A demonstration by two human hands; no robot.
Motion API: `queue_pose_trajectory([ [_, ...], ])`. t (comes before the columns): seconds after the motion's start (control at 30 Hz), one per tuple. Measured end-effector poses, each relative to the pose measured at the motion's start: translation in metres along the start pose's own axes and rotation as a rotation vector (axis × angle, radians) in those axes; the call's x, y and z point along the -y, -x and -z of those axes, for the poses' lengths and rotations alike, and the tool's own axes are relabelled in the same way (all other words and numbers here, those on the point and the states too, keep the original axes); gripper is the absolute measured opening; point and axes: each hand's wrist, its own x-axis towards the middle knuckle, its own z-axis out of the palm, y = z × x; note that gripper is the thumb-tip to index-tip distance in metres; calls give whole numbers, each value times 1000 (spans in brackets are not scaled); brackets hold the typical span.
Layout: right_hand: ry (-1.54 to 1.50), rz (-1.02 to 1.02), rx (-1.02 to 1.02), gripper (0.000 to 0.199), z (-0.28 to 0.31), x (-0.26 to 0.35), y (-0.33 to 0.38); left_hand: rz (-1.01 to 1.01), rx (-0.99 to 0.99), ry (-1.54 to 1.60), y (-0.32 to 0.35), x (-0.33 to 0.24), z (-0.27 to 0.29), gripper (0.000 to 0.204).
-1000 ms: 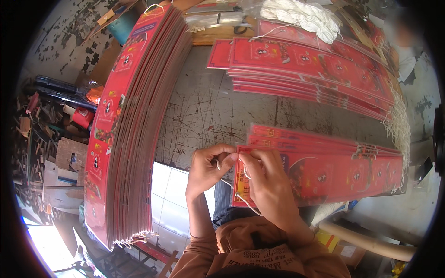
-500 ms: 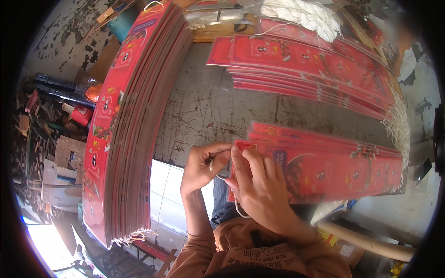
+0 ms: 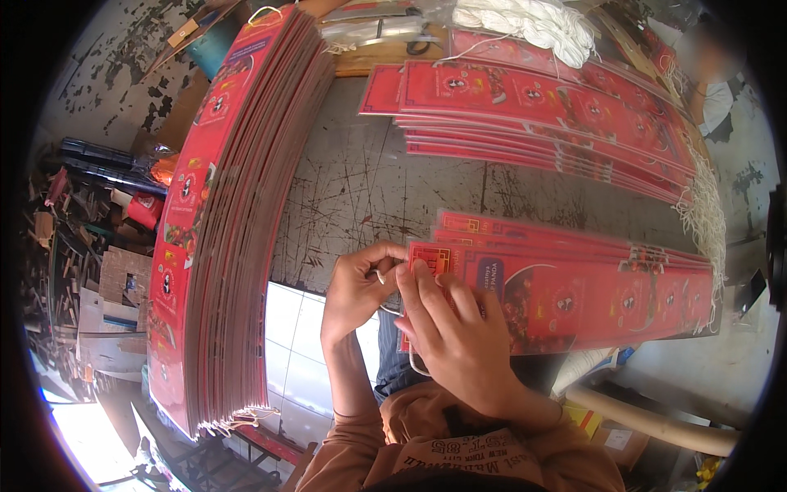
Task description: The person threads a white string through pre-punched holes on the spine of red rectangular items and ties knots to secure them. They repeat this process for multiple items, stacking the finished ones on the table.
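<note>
A white cord (image 3: 416, 362) is pinched between the thumb and fingers of my left hand (image 3: 354, 291), just off the left end of a red laminated printed strip (image 3: 602, 305). Its loop hangs below that end, partly behind my right hand (image 3: 463, 344). My right fingers lie over the strip's left end with the thumb at its lower edge, gripping it. The exact spot where cord and strip meet is hidden by my fingers. More red strips lie fanned behind the held one, along the table's near edge.
A tall stack of red strips (image 3: 184, 197) stands along the table's left side. Another fanned pile (image 3: 525, 98) lies at the back right, under a white cord hank (image 3: 525, 23). Loose cord ends (image 3: 707, 213) hang at the right edge. Another person (image 3: 709, 90) is at the far right.
My left fingers have curled in and the cord's tip between them has shifted slightly upward. My right fingers have slid a little left and down over the strip's end.
</note>
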Motion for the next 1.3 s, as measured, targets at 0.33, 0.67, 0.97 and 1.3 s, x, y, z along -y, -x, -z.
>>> queue_pose_trajectory([
  [0.33, 28, 42, 58, 67, 4, -8, 4, -23, -21, -9, -3, 5, 3, 11],
  [0.67, -212, 72, 157, 85, 8, -29, 8, -53, 20, -15, -6, 4, 1, 9],
  [0.97, -319, 25, 228, 83, 14, -39, 8, 34, -112, -232, -6, -3, -11, 7],
  [1.3, -430, -28, 217, 92, 23, -58, 6, -57, -566, -317, -8, 1, -27, 5],
])
